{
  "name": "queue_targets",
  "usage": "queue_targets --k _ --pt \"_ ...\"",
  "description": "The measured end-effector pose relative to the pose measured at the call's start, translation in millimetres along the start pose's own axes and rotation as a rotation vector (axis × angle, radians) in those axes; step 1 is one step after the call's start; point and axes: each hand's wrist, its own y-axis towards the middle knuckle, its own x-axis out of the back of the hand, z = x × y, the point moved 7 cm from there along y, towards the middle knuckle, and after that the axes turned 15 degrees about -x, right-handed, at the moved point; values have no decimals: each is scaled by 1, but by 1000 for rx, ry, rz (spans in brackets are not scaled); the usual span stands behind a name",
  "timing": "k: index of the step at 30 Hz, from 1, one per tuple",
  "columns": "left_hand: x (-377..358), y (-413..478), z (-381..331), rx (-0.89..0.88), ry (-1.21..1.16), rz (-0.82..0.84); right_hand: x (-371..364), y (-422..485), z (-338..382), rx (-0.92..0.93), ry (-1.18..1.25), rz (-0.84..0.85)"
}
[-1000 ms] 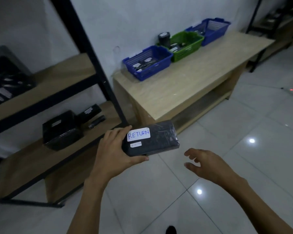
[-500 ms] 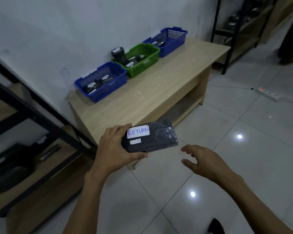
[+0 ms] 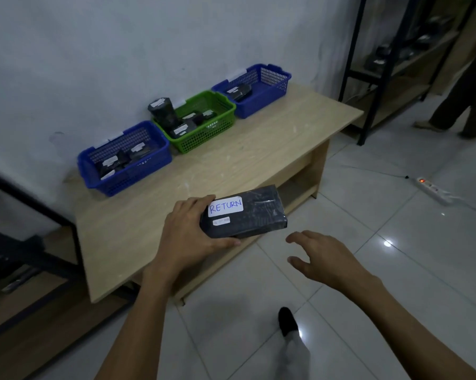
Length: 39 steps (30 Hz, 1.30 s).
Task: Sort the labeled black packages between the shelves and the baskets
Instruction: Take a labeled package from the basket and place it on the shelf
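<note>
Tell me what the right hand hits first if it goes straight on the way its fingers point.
Probably the free end of the RETURN package held by the left hand; the right hand points left at it, though depth is unclear.

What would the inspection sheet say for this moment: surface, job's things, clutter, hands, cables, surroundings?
Surface: light wooden table against the wall, pale smudges on top.
Job's things: black package labelled RETURN over the table's front edge; left blue basket, green basket and right blue basket in a row by the wall, each holding labelled black packages; tall package upright at the green basket's back corner.
Clutter: nothing seen.
Hands: left hand grips the package's left end; right hand open beside it, holding nothing.
Cables: power strip, red light on, on the floor tiles; thin cable beside it.
Surroundings: black shelf racks left and right; another person at the right edge.
</note>
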Motion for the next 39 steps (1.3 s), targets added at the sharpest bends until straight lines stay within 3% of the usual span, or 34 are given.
queue_targets --k 17,29,39 --pt "-73 245 23 40 45 24 70 218 -121 -2 31 88" --pt "-127 437 61 267 170 -68 129 420 -187 217 74 153" --pt "-139 550 102 359 146 -130 177 566 -205 282 -6 179"
